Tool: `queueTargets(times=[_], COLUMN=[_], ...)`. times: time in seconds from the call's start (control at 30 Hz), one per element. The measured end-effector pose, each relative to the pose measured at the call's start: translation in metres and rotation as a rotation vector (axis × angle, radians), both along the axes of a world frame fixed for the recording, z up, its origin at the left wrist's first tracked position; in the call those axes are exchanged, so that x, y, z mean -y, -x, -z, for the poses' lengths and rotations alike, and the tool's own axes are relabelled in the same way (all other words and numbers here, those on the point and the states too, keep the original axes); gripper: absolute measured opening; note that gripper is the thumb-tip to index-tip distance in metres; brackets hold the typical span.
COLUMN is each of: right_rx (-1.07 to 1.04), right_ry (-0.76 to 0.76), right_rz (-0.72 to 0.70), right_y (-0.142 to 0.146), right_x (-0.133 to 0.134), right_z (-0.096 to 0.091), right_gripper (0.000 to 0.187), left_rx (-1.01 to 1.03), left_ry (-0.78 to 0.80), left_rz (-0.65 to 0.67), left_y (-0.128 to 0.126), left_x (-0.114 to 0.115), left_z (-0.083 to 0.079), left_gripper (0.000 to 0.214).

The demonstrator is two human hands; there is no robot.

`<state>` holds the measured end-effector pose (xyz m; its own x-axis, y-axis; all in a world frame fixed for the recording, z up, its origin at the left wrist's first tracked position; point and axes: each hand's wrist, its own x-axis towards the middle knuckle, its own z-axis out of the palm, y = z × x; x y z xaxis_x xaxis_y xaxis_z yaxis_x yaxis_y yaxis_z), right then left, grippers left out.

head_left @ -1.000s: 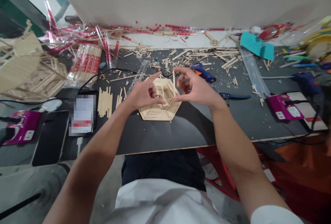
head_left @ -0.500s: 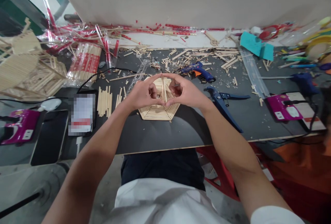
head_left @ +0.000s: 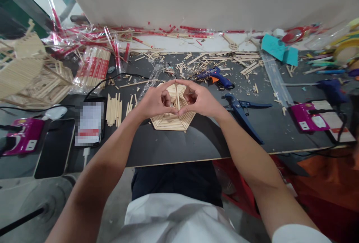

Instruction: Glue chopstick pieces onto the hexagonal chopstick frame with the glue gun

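Note:
An eight-sided-looking piece built of wooden sticks (head_left: pixel 171 124) lies on the dark table in front of me. Over its middle runs a wooden stick (head_left: pixel 177 95), pointing away from me. From the left, my left hand (head_left: pixel 156 100) curls round with its fingertips at the stick's far end and its thumb at the near end. My right hand (head_left: pixel 202 99) mirrors it from the other side, so the fingertips and thumbs of both hands meet at the stick. Part of the stick's ends is covered by the fingers.
Cut sticks (head_left: pixel 113 111) lie left of my hands, near a lit phone (head_left: pixel 89 123). A blue glue gun (head_left: pixel 217 76) and a blue cutter (head_left: pixel 242 114) sit to the right. Packed chopsticks (head_left: pixel 93 67), wood scraps and a larger stick model (head_left: pixel 53 80) fill the back and left.
Both hands keep the same hold on the stick. The whole view has shifted very slightly; nothing else has visibly moved.

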<state>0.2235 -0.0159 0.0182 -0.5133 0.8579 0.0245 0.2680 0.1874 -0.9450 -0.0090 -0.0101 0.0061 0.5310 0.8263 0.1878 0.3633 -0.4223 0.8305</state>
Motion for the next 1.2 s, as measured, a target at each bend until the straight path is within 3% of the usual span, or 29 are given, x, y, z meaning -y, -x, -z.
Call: queueTargets(times=[0.27,0.7,1.2], right_rx=[-0.04,-0.084,-0.25], right_ry=[0.012,0.035,-0.066], right_rz=[-0.005,0.006,0.019], right_y=[0.0003,0.0026,0.0065], right_x=[0.0008,0.0011,-0.0008], right_z=[-0.0024,0.0009,0.0069], right_gripper=[0.104,0.103,0.1], left_rx=[0.073,0.07,0.126], left_ry=[0.035,0.037,-0.02], left_rz=[0.023,0.024,-0.006], left_y=[0.0004,0.0007,-0.0006], left_x=[0.0003,0.0012,0.0], left_z=[-0.0046,-0.0068,-0.0038], left_gripper=[0.109,0.106,0.109])
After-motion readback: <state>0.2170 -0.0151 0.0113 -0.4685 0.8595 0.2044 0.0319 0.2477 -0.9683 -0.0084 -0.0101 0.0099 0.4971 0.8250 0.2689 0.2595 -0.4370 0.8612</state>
